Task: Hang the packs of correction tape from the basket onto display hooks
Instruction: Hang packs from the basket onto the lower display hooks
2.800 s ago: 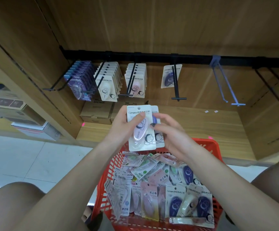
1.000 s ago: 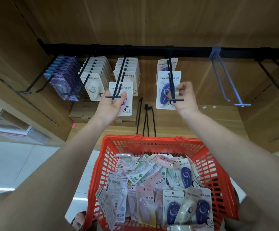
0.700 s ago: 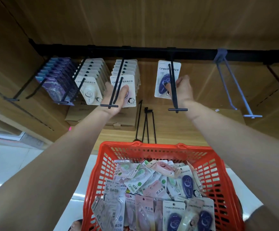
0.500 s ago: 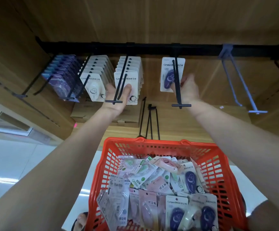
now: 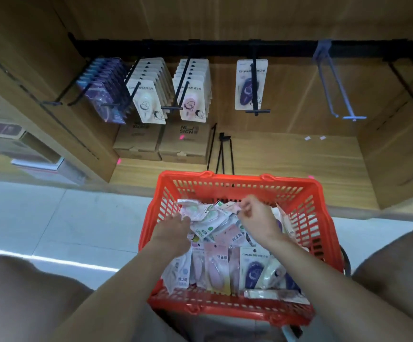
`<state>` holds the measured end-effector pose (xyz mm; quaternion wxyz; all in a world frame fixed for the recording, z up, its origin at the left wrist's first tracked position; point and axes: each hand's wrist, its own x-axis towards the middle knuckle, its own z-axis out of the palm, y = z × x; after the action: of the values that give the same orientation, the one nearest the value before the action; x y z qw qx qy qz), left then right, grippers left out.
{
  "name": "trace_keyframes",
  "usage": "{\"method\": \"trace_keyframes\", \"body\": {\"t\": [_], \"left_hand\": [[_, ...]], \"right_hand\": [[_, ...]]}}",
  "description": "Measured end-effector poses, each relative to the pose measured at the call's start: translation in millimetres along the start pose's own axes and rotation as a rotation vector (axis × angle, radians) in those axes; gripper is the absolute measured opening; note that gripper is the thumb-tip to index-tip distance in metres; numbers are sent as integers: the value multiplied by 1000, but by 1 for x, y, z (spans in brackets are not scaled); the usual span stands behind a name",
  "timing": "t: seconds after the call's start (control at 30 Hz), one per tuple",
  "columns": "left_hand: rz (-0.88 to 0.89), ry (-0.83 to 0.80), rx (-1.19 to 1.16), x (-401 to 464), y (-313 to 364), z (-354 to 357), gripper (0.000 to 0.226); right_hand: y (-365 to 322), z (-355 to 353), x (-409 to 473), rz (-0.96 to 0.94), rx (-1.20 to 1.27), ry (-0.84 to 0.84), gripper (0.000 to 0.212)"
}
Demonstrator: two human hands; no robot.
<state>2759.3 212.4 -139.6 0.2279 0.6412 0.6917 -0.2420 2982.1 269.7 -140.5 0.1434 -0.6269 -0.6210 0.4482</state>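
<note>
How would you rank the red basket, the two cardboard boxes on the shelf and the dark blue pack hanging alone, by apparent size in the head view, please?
1. Red basket, though nearest the camera.
2. Cardboard boxes, together.
3. Dark blue pack.

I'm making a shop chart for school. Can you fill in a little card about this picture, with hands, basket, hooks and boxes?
left hand: down in the basket, on the packs; grip not clear
right hand: fingers curled, pinching a pink pack
basket: red, full of correction tape packs
filled hooks: purple row, white row, pink row
dark blue packs: only a few on their hook
pale blue hook: bare
cardboard boxes: two, under the hooks
</note>
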Motion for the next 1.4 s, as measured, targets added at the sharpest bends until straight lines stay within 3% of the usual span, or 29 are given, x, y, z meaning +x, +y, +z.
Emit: {"method": "trace_keyframes", "body": {"t": [0.1,0.17,0.27,0.4,0.67,0.97,1.07,1.23,1.4], "left_hand": [[51,-202,462,-25,1,20,72],[69,-227,586,-35,-3,21,72],[95,-207,655,-35,-9,18,60],[146,-178,674,-26,-12,22,43],[232,-17,368,-21,-1,11,27],[179,234,-425,-4,-4,25,14],[66,141,-571,2,-1,34,21],[-24,-136,-502,6,-1,48,53],[44,-172,-464,10,3,57,43]], "right_hand": [[25,5,-12,4,-331,-320,17],[33,2,-18,-21,-542,-459,36],[41,4,-24,-61,-769,-529,52],[41,13,-32,-134,-885,-492,48],[42,11,-27,-62,-759,-418,37],[36,9,-21,-57,-688,-391,47],[34,9,-20,-37,-646,-400,47],[35,10,-21,-38,-683,-432,50],[37,13,-21,-30,-687,-420,53]]}}
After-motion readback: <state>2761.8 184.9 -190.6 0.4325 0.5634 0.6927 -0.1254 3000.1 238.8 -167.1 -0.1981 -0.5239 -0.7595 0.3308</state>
